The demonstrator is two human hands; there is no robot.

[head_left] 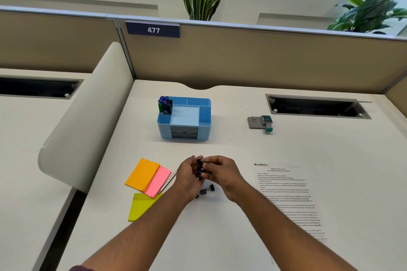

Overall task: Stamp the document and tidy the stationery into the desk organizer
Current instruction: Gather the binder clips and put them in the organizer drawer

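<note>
- Holding black binder clips (pixel 200 169), our left hand (pixel 188 177) and right hand (pixel 221 175) each keep a clamped grip above the bench (pixel 231 237).
- More clips (pixel 207 189) lie beneath our hands.
- We see the blue organizer (pixel 184 117) beyond, the document (pixel 290 200) at right.

Your left hand (pixel 187 177) and right hand (pixel 222 175) together grip black binder clips (pixel 200 169) above the desk (pixel 231 237); more clips (pixel 207 189) lie beneath, the blue organizer (pixel 204 132) beyond.
</note>
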